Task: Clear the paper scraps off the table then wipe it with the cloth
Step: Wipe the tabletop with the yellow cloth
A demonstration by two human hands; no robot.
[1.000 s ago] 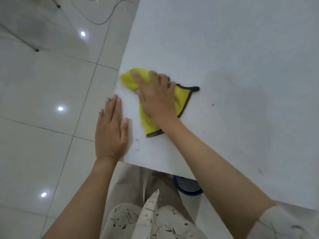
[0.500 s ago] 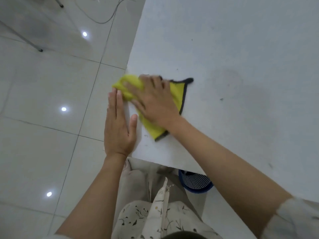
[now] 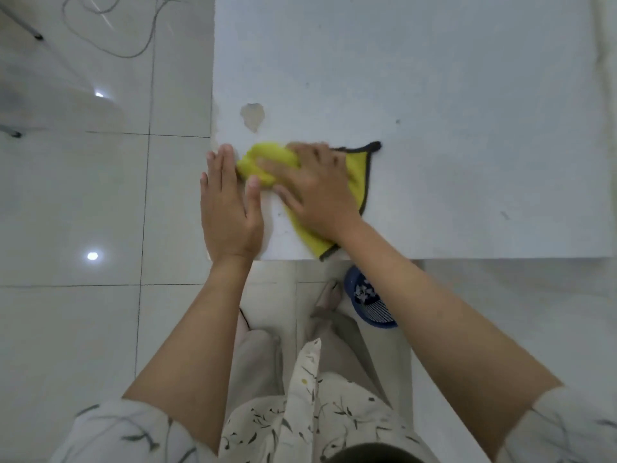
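Observation:
A yellow cloth (image 3: 355, 177) with a dark hem lies bunched on the white table (image 3: 434, 95) near its front left corner. My right hand (image 3: 317, 185) presses flat on the cloth, fingers spread toward the left edge. My left hand (image 3: 228, 208) lies flat with straight fingers along the table's left edge, its fingertips touching the bunched end of the cloth. No paper scraps show on the table.
A chipped patch (image 3: 252, 115) marks the tabletop just beyond the cloth. A blue basket (image 3: 369, 300) stands on the tiled floor under the table's front edge. A cable (image 3: 110, 45) lies on the floor at the far left.
My right hand has pushed the cloth left to the table's edge, against my left hand. The view has turned square to the table, revealing the chipped patch.

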